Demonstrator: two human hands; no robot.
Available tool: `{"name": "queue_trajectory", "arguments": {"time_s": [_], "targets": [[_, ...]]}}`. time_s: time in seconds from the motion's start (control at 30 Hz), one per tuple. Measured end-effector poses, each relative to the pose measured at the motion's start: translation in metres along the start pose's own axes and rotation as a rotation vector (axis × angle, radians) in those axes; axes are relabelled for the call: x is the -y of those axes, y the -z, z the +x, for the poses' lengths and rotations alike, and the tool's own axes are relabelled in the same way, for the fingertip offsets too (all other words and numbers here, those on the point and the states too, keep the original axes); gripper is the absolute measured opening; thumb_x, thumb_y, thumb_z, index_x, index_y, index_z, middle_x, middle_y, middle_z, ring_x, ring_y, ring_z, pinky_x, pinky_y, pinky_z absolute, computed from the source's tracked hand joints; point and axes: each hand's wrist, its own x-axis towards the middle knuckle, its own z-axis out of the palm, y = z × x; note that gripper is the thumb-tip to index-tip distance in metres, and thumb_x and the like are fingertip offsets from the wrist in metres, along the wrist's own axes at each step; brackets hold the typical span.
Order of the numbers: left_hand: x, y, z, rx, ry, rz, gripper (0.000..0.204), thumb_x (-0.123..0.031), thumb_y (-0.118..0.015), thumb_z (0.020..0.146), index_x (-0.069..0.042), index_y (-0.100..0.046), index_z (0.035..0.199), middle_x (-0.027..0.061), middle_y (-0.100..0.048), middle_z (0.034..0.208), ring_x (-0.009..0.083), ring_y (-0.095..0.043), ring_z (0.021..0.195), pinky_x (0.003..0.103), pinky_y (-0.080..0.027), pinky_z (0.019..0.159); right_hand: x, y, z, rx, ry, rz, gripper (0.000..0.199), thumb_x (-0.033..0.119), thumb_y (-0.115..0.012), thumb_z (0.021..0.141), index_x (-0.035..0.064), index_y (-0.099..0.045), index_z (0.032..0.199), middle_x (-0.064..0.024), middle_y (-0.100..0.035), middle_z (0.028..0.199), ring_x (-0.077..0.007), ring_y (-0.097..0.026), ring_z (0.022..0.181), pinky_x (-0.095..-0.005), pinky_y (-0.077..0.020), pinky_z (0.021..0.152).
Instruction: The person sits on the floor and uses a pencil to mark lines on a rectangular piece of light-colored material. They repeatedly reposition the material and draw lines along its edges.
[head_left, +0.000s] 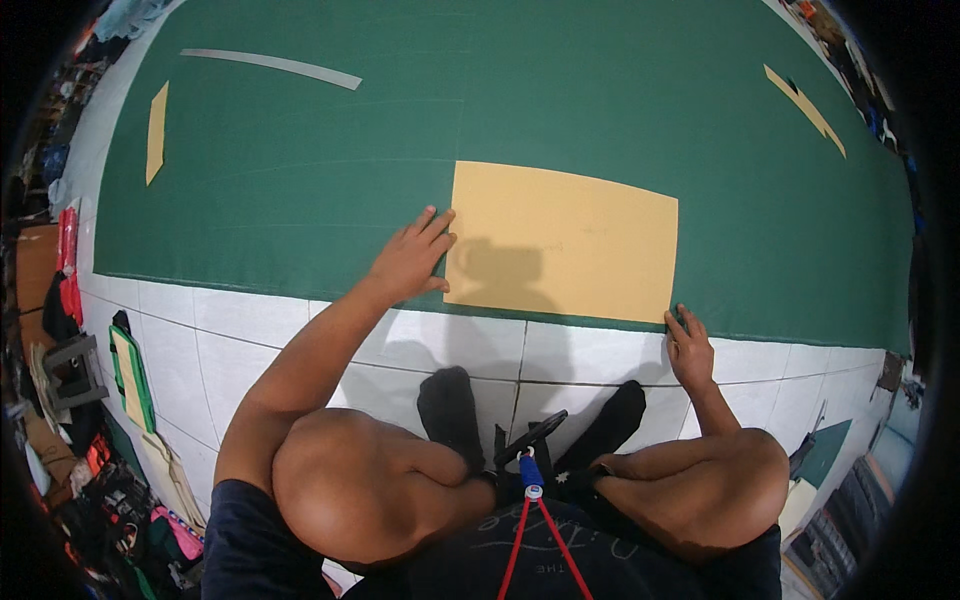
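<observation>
Left hand (pixel 410 262) flat, fingers spread, right hand (pixel 688 345) fingertips pinning tan card sheet (pixel 563 240) corners, steadying it on green cloth (pixel 300 200)

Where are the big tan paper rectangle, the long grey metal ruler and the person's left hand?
big tan paper rectangle (pixel 580 245), head view, bare middle of the sheet
long grey metal ruler (pixel 275 65), head view, middle of the strip
left hand (pixel 410 262), head view, back of the hand

Three tan paper pieces (pixel 562 243) (one large), one grey strip (pixel 272 66), one green cloth (pixel 400 120).
</observation>
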Motion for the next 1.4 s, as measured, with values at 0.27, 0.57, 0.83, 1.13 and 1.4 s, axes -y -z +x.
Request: {"name": "queue_trajectory", "arguments": {"time_s": [0.27,0.57,0.83,1.13,1.4], "targets": [[-0.037,0.033,0.026,0.210,0.080,0.223,0.109,-0.038,-0.095,0.065,-0.030,-0.040,0.159,0.0163,-0.032,0.164,0.0364,-0.025,0.155,0.055,-0.024,0.126,0.003,0.008,0.003,-0.017,0.011,0.044,0.047,0.013,-0.072,0.087,0.0160,-0.067,0.134,-0.0133,-0.060,0.143,-0.0354,-0.059,0.128,-0.0444,-0.0550,0.101],[-0.029,0.005,0.048,0.242,-0.124,0.196,0.097,-0.030,-0.096,0.065,-0.003,-0.047,0.145,0.0242,-0.024,0.167,0.0408,-0.024,0.156,0.045,-0.029,0.127,-0.034,0.143,0.081,-0.020,-0.055,0.086,0.023,0.022,-0.060,0.099,0.0022,-0.068,0.105,-0.0179,-0.064,0.109,-0.0345,-0.063,0.107,-0.0447,-0.0511,0.092],[-0.031,0.005,0.041,0.125,-0.007,-0.046,0.088,-0.040,-0.090,0.073,-0.001,-0.051,0.141,0.0255,-0.026,0.165,0.0420,-0.028,0.153,0.046,-0.043,0.118,0.098,0.173,0.204,-0.070,-0.359,0.511,0.053,0.046,-0.042,0.111,0.0002,-0.069,0.117,-0.0193,-0.071,0.105,-0.0281,-0.068,0.101,-0.0413,-0.0527,0.091],[-0.054,0.031,0.059,0.241,0.034,-0.039,0.096,-0.033,-0.092,0.072,-0.008,-0.045,0.152,0.0197,-0.041,0.152,0.0404,-0.037,0.147,0.048,-0.049,0.111,0.264,0.007,0.251,-0.086,-0.266,1.299,0.034,0.024,-0.062,0.107,-0.0033,-0.067,0.126,-0.0093,-0.074,0.109,-0.0155,-0.068,0.099,-0.0296,-0.0540,0.089],[-0.057,0.008,0.069,0.181,0.082,0.087,0.102,-0.032,-0.092,0.072,-0.015,-0.040,0.157,0.0316,-0.020,0.165,0.0505,-0.020,0.155,0.054,-0.048,0.112,0.309,-0.001,0.306,-0.177,-0.145,1.025,0.026,0.024,-0.062,0.104,0.0029,-0.069,0.117,-0.0157,-0.076,0.098,-0.0277,-0.073,0.089,-0.0376,-0.0559,0.081]]}}
